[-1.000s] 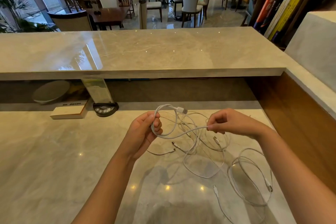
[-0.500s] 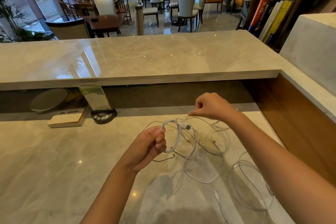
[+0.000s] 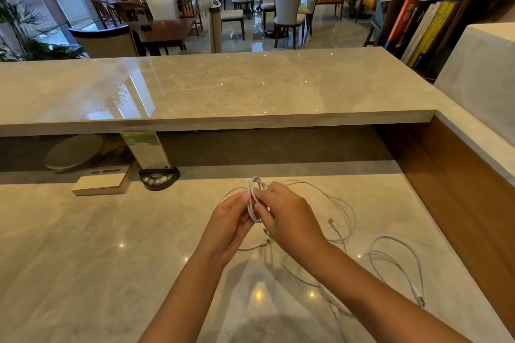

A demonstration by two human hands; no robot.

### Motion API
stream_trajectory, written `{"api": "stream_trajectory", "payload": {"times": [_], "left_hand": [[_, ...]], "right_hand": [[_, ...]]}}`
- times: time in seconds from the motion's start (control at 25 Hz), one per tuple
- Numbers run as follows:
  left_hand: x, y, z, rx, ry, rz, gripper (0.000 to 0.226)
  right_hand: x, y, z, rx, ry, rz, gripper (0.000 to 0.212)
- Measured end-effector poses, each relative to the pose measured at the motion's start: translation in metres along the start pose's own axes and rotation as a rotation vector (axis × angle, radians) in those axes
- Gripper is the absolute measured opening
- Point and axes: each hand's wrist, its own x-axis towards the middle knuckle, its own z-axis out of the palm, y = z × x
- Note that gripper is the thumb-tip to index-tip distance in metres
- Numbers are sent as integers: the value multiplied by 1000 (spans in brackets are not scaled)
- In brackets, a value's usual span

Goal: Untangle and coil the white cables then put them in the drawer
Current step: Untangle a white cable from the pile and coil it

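A small coil of white cable [image 3: 253, 198] stands upright between my two hands above the marble desk. My left hand [image 3: 230, 224] grips the coil's left side with curled fingers. My right hand [image 3: 287, 217] holds its right side, fingers wrapped round the loops. Loose strands of the white cable [image 3: 345, 211] trail from the coil to the right over the desk, with a USB plug [image 3: 331, 222] lying there. A second tangle of white cable [image 3: 395, 262] lies at the right near my right forearm. No drawer is in view.
A raised marble counter [image 3: 223, 92] overhangs the back of the desk. Under it stand a black call device with a card stand [image 3: 158, 178], a white box [image 3: 101, 182] and a round plate [image 3: 73, 152]. A wooden side wall [image 3: 459, 189] bounds the right.
My right hand came back from the far side to meet my left hand, laying another loop onto the coil. Both hands now hold the coil close together.
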Motion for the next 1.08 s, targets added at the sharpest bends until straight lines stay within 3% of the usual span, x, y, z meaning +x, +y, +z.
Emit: {"api": "stream_trajectory", "payload": {"times": [0.16,0.28,0.44,0.52,0.68,0.8,0.92,1.0,1.08], "left_hand": [[0,0,7,-32,-12,-13,26],[3,1,11,-59,-10,-22,25],[7,1,11,-192,0,-34,22],[10,3,10,-199,-26,-22,21],[9,5,12,-218,-46,-3,22],[9,8,9,-266,-30,6,21],[8,12,7,-322,-13,5,23],[6,15,6,-405,-12,3,24],[5,19,5,-469,-16,-9,24]], "right_hand": [[-14,4,12,-122,78,-28,31],[-16,5,14,59,116,61,22],[-20,21,22,237,133,-62,45],[-24,28,20,427,122,-16,52],[-23,38,0,669,-24,194,41],[-24,55,-9,455,-188,181,13],[-23,73,-21,229,-223,118,4],[-22,80,-35,341,-353,175,6],[-22,86,-48,603,-486,266,10]]}}
